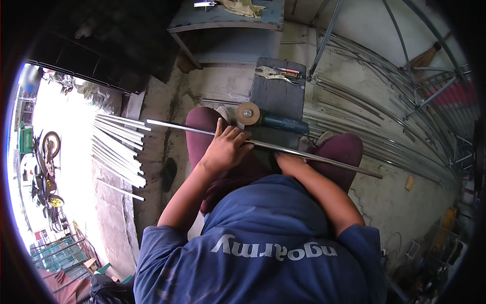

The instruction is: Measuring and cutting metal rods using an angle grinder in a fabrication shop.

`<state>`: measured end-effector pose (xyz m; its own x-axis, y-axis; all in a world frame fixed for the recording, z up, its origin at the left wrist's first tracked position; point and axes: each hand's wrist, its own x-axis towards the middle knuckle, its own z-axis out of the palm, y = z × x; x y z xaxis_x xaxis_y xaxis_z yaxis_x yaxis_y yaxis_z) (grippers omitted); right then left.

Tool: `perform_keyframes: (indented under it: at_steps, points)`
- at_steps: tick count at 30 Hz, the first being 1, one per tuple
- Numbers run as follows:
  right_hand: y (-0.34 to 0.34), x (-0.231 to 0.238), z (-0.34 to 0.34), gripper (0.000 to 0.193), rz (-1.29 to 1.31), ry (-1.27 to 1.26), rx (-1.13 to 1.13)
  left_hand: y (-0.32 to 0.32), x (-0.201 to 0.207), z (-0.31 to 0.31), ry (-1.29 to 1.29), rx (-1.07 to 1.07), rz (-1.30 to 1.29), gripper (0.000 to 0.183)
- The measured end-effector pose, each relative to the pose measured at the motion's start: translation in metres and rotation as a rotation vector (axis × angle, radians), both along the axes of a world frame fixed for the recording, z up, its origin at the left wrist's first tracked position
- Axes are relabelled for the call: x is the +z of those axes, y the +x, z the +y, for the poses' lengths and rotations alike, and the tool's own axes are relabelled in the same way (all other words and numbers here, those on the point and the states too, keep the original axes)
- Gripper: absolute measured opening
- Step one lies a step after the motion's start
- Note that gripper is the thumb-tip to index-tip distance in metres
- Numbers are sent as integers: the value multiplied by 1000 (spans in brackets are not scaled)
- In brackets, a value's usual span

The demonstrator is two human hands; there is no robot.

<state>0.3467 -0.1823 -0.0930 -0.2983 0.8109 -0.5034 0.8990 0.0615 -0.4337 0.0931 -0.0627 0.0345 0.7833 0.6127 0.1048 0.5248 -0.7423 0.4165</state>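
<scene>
A long, shiny metal tube (324,158) lies slantwise across my lap, its left end higher in the picture than its right. My left hand (227,147) grips it left of its middle, with the index finger lifted along the far side. Under the tube, between my knees, is my right hand (289,163); its fingers are hidden. Just beyond the tube, an angle grinder (283,122) with a tan disc (248,113) lies on a dark, worn bench (277,96). Locking pliers (273,75) rest at the bench's far end, beside a red pen-like stick (287,69).
Several bright tubes (119,147) jut in at the left near the sunlit doorway. More long metal rods (374,137) lie on the floor at right, below a metal frame (326,38). A metal table (228,25) stands ahead. A motorcycle (48,172) is outside.
</scene>
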Motion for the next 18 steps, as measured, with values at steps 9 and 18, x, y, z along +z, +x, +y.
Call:
perform_keyframes:
  at_steps: [9,18]
  points:
    - [29,83,-19,66,857,-617,-313,-18,10,11,6,31,-81,36]
    - [65,177,-15,70,1287,-528,-403,11,7,41,6,-19,-19,51]
